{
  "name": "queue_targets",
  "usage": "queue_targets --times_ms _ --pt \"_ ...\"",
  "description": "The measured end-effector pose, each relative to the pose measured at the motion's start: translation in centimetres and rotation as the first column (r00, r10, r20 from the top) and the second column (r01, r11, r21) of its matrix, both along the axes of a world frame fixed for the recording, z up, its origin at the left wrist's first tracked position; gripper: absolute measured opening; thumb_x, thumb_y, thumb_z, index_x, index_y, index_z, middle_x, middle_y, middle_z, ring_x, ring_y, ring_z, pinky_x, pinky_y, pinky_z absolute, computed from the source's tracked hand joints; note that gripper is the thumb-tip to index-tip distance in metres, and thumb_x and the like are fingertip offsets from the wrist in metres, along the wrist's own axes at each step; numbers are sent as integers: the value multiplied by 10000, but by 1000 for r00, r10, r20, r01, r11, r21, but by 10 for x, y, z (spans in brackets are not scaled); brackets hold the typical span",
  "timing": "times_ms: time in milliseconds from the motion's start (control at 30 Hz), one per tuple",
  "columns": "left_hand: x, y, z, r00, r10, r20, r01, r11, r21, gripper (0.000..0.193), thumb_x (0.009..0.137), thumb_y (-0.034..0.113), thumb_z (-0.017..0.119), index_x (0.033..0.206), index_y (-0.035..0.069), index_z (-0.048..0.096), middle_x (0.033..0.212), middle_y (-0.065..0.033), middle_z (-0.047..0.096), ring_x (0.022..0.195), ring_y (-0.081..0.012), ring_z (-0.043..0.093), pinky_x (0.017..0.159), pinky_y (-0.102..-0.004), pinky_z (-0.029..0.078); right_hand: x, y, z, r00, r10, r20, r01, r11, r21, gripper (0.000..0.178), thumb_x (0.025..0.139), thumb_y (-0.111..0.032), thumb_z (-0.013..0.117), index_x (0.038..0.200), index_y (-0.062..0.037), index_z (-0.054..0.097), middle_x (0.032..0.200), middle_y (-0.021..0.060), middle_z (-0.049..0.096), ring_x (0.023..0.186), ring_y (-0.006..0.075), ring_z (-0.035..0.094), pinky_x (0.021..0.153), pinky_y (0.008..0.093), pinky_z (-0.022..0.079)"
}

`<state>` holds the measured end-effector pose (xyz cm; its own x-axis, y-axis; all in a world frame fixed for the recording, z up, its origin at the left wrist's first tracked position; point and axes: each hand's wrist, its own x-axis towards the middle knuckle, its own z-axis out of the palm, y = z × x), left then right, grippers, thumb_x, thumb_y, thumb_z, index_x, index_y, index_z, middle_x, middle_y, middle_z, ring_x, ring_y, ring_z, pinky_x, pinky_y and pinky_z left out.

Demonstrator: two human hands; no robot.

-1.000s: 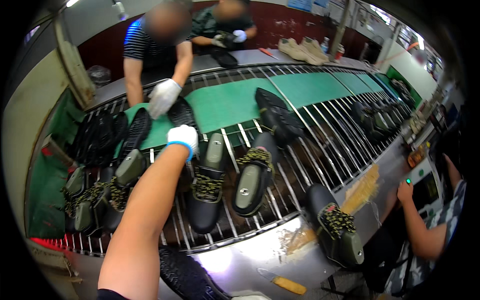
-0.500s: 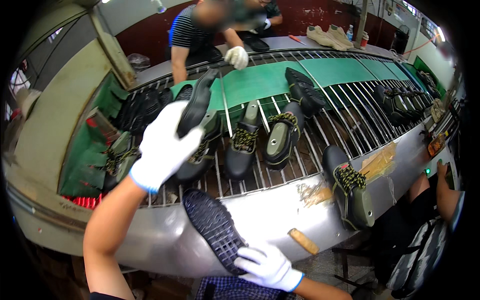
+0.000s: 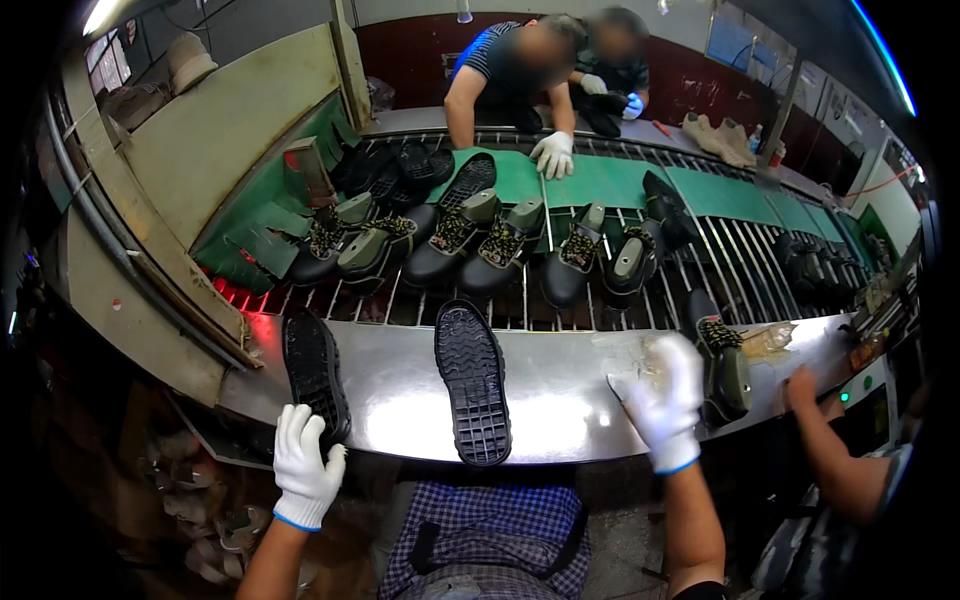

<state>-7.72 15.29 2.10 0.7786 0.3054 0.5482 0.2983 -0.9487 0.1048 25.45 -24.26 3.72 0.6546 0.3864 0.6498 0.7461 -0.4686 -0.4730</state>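
Observation:
A black shoe sole lies at the left of the metal ledge. My left hand, in a white glove, is at its near end, thumb apart from the fingers and nothing held. Another black sole lies tread side up in the middle, its near end at the ledge's front edge. My right hand, gloved and blurred, is over the ledge further right. A thin, pointed tool sticks out from its left side; the rest of that tool is hidden. Beside this hand stands a black laced shoe on an olive last.
Several black laced shoes stand on the metal bar rack. Loose soles are piled at its far left, near a green sheet. Across the rack, a co-worker's gloved hand rests on it. Another person's bare hand is at right.
My left hand has let go of the raised sole and come down to the left. My right hand has left the middle sole and moved right, to where a tan stick lay. The view has shifted.

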Motion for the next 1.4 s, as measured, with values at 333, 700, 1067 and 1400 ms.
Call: queue_targets --times_ms 333,700,1067,1400 --pt "111 -64 -8 871 -373 320 485 761 -431 446 761 38 769 1179 -62 651 1285 -297 670 1254 -495 643 1102 -525 513 47 -186 5 688 -283 -668 322 944 -69 862 863 -353 855 1564 -11 488 1477 189 630 1347 276 616 1142 369 472" --pt "213 -166 16 748 -589 306 435 86 -896 527 986 186 758 1421 -32 557 1302 -170 675 1128 -220 706 861 -308 617 32 -149 -66 476 643 -600 466 394 792 359 1053 -250 557 1308 -25 671 1231 118 752 1118 270 730 990 446 598" --pt "179 -200 44 823 -190 536 305 -648 -698 915 966 104 723 1707 105 186 1506 -103 544 1326 -210 571 1172 -395 458 -148 -2 -27 209 941 -265 316 191 929 977 1005 -723 546 1628 9 374 1590 214 515 1430 327 554 1203 469 466" --pt "10 -86 66 843 -313 438 533 364 -764 384 897 162 843 1219 -24 747 1178 -200 760 1073 -348 752 987 -409 591 -185 -4 -67 -5 715 -699 366 652 664 919 998 -745 530 1528 0 437 1486 208 559 1331 332 587 1131 478 495"
